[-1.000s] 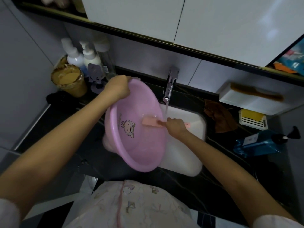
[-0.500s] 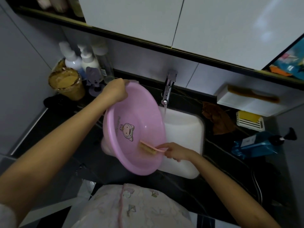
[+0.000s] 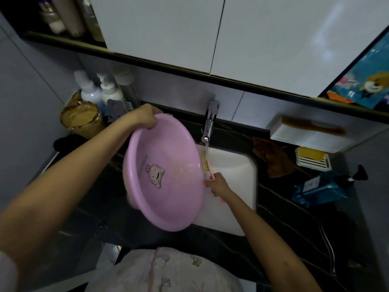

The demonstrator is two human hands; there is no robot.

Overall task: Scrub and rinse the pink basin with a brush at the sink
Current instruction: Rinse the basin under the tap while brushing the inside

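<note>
While the left hand [image 3: 147, 116] grips the tilted basin [image 3: 166, 175], the right hand [image 3: 216, 184] holds the brush [image 3: 207, 163] under the tap [image 3: 209, 123].

Pink for the basin [image 3: 168, 203], with 1 cartoon figure [image 3: 155, 175] printed near frame centre. Pink handle, yellow bristles on the brush [image 3: 205, 161]. White for the sink [image 3: 233, 165]; black with pale veins for the countertop [image 3: 284, 220]. Blue for the bottle [image 3: 320, 189] at right.

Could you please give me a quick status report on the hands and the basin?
Left hand grips basin rim, basin tilted over sink. Right hand holds brush at the rim, by running tap. Nothing in the way.
</note>
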